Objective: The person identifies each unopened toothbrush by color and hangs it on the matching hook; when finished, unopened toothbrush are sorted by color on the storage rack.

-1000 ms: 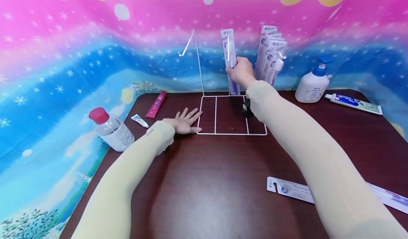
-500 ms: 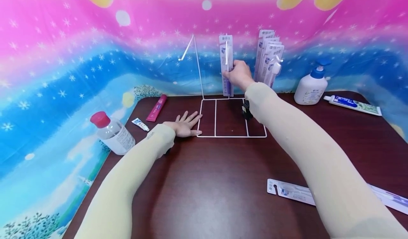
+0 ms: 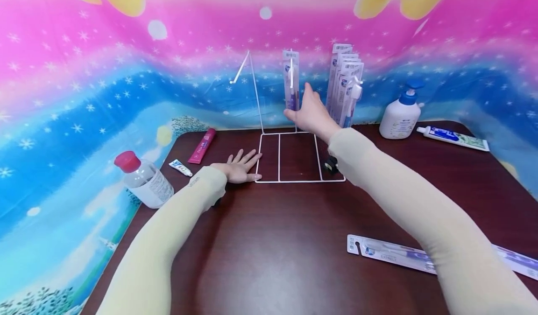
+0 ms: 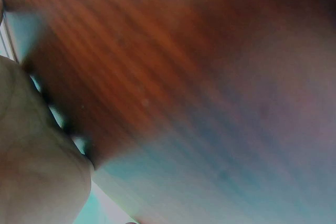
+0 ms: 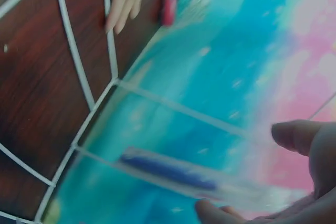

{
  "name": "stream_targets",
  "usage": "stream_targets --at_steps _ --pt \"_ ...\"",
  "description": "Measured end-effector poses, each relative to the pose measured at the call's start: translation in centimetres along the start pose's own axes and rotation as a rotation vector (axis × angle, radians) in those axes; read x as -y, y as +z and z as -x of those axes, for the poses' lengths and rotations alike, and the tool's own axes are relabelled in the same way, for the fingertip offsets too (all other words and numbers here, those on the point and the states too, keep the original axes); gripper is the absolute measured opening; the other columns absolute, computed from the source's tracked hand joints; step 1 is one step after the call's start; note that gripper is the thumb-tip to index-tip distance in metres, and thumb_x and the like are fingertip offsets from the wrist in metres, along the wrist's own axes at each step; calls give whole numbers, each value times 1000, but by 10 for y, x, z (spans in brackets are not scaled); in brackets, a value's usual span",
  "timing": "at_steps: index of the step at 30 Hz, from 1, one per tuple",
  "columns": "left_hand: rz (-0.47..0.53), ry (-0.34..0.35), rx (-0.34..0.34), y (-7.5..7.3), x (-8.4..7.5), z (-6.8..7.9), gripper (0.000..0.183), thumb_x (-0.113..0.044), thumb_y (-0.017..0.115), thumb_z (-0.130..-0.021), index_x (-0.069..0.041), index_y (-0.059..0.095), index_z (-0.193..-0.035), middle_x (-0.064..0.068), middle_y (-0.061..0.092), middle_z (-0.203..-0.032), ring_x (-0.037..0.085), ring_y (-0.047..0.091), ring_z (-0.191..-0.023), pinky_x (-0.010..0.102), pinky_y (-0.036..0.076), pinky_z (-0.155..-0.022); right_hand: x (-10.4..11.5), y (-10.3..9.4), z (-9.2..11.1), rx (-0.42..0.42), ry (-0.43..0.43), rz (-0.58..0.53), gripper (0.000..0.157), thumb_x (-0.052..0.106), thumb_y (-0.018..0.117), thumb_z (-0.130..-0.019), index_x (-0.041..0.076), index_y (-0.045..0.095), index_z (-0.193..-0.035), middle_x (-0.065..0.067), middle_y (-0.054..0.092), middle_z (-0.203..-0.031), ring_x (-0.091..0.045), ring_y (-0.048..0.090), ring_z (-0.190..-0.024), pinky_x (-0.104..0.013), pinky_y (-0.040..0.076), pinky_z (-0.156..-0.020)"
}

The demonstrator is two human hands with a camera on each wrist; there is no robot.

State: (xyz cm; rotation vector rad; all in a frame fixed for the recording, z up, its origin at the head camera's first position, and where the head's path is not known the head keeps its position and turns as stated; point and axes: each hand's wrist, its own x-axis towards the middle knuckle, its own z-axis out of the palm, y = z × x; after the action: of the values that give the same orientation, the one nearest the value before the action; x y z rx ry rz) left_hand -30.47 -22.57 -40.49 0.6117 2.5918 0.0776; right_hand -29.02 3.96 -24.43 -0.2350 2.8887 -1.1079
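A packaged toothbrush (image 3: 290, 98) with a purple handle hangs from the middle hook of a white wire rack (image 3: 300, 181). My right hand (image 3: 315, 113) is just right of it, thumb and fingers spread and holding nothing. In the right wrist view, the thumb and fingertips stand apart near the upper part of that toothbrush pack (image 5: 173, 172). My left hand (image 3: 239, 170) lies flat on the table, its fingers spread, the fingertips at the rack base's left edge. The left wrist view shows mostly blurred table and part of that hand (image 4: 39, 150).
Several toothbrush packs (image 3: 348, 91) hang on the right hook; the left hook (image 3: 239, 70) is bare. Another packaged toothbrush (image 3: 388, 253) lies front right, partly under the right arm. A pump bottle (image 3: 399, 119), toothpaste (image 3: 454, 138), a red-capped bottle (image 3: 147, 184), a pink tube (image 3: 201, 146) and small tube (image 3: 180, 167) stand or lie around.
My right hand has let go of the toothbrush pack, which now hangs on the middle hook, and has moved off to its right. The left hand stays in place; the head view has shifted slightly.
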Motion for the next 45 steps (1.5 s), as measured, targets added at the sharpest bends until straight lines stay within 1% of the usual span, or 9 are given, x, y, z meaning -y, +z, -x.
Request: stream_targets --at_steps 3,9,13,20,24,30,36,41,45 --pt "-16 -14 8 -1 3 0 83 -71 29 -85 -32 -11 -146 -5 -17 -152 32 -18 -135 55 -5 -105 -3 -6 35 66 -130 111 94 44 59 -86 9 -3 -148 -17 16 -149 -28 20 -135 -43 20 -106" --pt "-8 -8 -5 -4 10 0 84 -71 31 -85 -31 -9 -147 -3 -16 -152 33 -18 -135 57 -5 -104 -46 -15 113 302 -393 383 54 28 67 -84 2 52 -129 -14 56 -123 -30 49 -115 -45 37 -95" --pt "-6 -16 -1 1 17 -5 87 -74 30 -82 -32 -11 -146 -5 -17 -152 32 -19 -135 56 -4 -104 -93 -14 160 360 -396 509 43 25 74 -77 4 64 -113 -10 63 -103 -30 58 -98 -46 45 -82" --pt "15 -6 -3 4 17 -6 88 -76 30 -80 -33 -9 -146 -4 -16 -152 33 -19 -135 57 -5 -104 -164 -13 212 346 -241 566 47 28 82 -64 12 66 -105 -3 60 -94 -24 59 -86 -44 47 -67" --pt "9 -12 7 1 13 -2 85 -72 32 -83 -33 -10 -146 -5 -17 -152 32 -19 -135 56 -6 -104 -183 -13 226 309 -228 560 46 29 83 -62 19 64 -103 3 56 -88 -15 56 -75 -39 45 -61" --pt "9 11 -24 -2 6 3 83 -66 36 -86 -29 -6 -148 -1 -13 -153 35 -15 -135 57 -2 -104 -188 -9 235 247 -275 507 45 23 84 -59 20 62 -98 10 51 -78 -7 47 -66 -32 40 -57" --pt "10 1 0 4 12 -8 87 -73 32 -83 -32 -10 -146 -6 -18 -151 32 -19 -135 57 -4 -104 -190 -7 236 235 -289 505 40 19 83 -58 22 59 -90 12 48 -74 -7 44 -63 -30 38 -55" --pt "13 1 8 6 12 -14 87 -76 31 -80 -38 -12 -144 -10 -19 -150 29 -22 -134 55 -5 -104 -178 -10 237 183 -343 474 26 18 77 -69 27 54 -76 14 44 -70 -7 43 -59 -30 36 -49" --pt "24 5 10 6 11 -13 87 -77 32 -79 -38 -11 -144 -10 -19 -150 28 -22 -134 55 -6 -104 -150 -21 226 123 -315 354 18 22 72 -79 25 54 -78 14 49 -66 -5 44 -56 -27 37 -48"
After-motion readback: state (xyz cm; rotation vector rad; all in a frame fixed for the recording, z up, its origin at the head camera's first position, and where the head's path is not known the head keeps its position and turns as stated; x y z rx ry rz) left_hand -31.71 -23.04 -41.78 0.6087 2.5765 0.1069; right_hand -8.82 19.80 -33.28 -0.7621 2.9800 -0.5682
